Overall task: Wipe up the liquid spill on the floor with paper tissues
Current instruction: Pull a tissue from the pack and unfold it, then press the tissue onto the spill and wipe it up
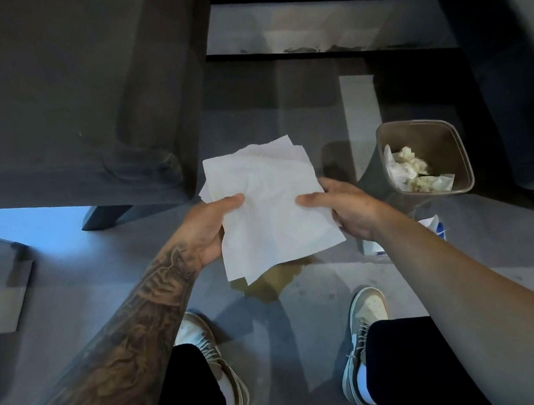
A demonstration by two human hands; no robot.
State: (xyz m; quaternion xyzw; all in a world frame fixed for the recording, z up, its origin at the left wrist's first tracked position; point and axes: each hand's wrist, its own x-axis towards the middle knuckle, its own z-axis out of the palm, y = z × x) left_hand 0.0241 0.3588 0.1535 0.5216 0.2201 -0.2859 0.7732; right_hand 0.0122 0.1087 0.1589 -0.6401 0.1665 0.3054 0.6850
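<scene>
I hold a stack of white paper tissues (pixel 267 202) spread flat in the air above the floor. My left hand (pixel 212 226) grips their left edge with the thumb on top. On the right edge, my right hand (pixel 346 206) pinches them the same way. Below the tissues a yellowish-brown liquid spill (pixel 265 284) lies on the grey tiled floor, between and a little ahead of my two shoes; part of it is hidden by the tissues.
A small brown bin (pixel 455 153) holding crumpled used tissues stands on the floor to the right. A white and blue tissue pack (pixel 434 229) lies beside it, behind my right forearm. A dark grey sofa (pixel 47 107) fills the upper left.
</scene>
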